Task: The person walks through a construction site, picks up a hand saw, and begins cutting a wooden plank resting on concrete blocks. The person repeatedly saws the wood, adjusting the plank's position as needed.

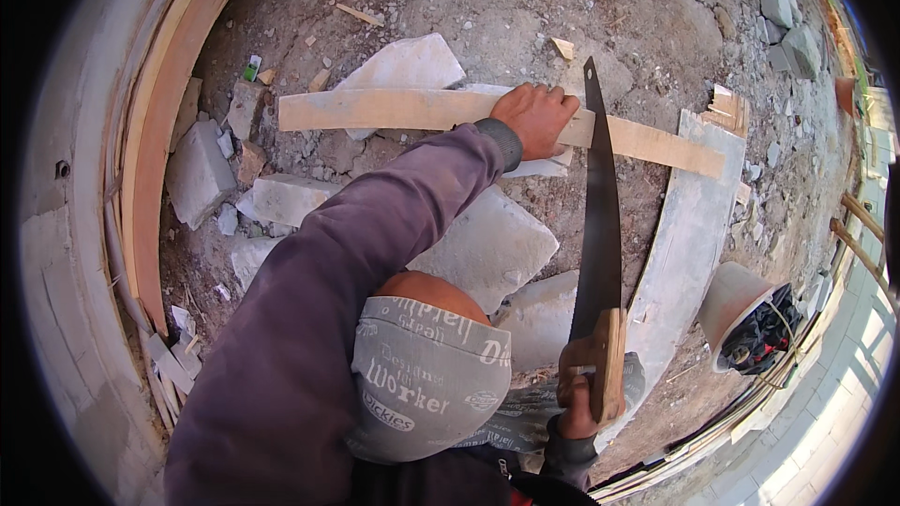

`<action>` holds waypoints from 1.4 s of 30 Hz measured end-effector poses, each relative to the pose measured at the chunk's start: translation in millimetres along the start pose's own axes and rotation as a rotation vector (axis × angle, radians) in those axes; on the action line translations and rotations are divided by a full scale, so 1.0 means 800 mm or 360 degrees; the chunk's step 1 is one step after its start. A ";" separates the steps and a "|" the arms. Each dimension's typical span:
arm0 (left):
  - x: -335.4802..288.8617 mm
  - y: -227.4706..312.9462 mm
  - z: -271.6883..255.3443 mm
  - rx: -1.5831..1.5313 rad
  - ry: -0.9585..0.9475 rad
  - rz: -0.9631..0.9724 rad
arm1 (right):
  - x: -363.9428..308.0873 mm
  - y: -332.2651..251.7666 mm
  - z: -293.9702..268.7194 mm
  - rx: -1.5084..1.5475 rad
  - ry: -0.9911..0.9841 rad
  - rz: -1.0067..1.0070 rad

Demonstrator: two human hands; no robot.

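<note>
A handsaw (598, 234) with a long dark blade and a wooden handle stretches away from me. My right hand (578, 408) is closed round its handle, near the lower edge. Farther off, the blade lies across a narrow, pale wooden board (384, 110), right of my left hand. My left hand (536, 120) is closed on that board, pressing it from above, knuckles up. The board's right end rests over a wide grey-white plank (689, 197). Beneath its middle and left part are pale slabs, including a broken slab (408, 64). Whether the teeth have cut into the wood cannot be made out.
A pale block (497, 244) and other rubble lie between my arms. My bent leg in grey printed cloth (412, 384) is close below. A white bucket (736, 305) with dark plastic inside is tipped at the right. Long wooden strips (155, 150) line the wall at left.
</note>
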State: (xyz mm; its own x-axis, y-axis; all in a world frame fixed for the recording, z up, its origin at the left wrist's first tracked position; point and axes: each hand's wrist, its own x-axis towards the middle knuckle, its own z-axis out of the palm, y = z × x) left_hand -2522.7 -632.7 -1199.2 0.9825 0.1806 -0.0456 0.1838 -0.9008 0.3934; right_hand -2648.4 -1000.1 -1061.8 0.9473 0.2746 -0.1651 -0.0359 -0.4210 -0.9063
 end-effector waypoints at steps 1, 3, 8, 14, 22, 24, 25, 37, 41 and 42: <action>0.001 -0.001 -0.005 0.0034 -0.0016 -0.0013 | 0.057 0.008 0.032 -0.0033 -0.0054 -0.0006; 0.002 0.002 -0.014 -0.0020 -0.0015 -0.0005 | 0.166 0.023 0.094 -0.0271 -0.0092 -0.0297; -0.005 0.002 -0.023 -0.0008 -0.0029 0.0052 | 0.195 0.051 0.119 -0.0221 -0.0054 -0.0510; 0.000 -0.003 0.004 -0.0012 0.0046 0.0042 | -0.043 0.023 -0.041 -0.0054 -0.0180 0.0309; 0.000 0.000 -0.016 0.0000 -0.0038 -0.0006 | 0.231 0.038 0.136 -0.0476 -0.0053 -0.0709; 0.000 0.000 -0.023 0.0029 -0.0022 0.0002 | 0.224 0.044 0.135 -0.0452 -0.0069 -0.0771; -0.002 0.002 -0.022 0.0011 -0.0069 0.0023 | 0.187 0.043 0.107 -0.0502 -0.0139 -0.0578; 0.000 0.000 -0.010 0.0001 -0.0001 0.0024 | 0.133 0.006 0.065 -0.0337 -0.0223 -0.0080; -0.003 0.008 -0.025 -0.0010 -0.0056 -0.0039 | 0.227 0.038 0.133 -0.0069 -0.0126 -0.0225; -0.004 0.009 -0.025 -0.0032 -0.0047 -0.0013 | 0.193 0.042 0.113 -0.0088 -0.0117 -0.0157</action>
State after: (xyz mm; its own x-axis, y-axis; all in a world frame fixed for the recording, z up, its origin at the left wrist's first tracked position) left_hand -2525.3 -632.0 -1177.6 0.9815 0.1756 -0.0759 0.1913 -0.8911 0.4115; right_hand -2532.4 -894.0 -1152.7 0.9194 0.3786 -0.1061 0.0758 -0.4354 -0.8970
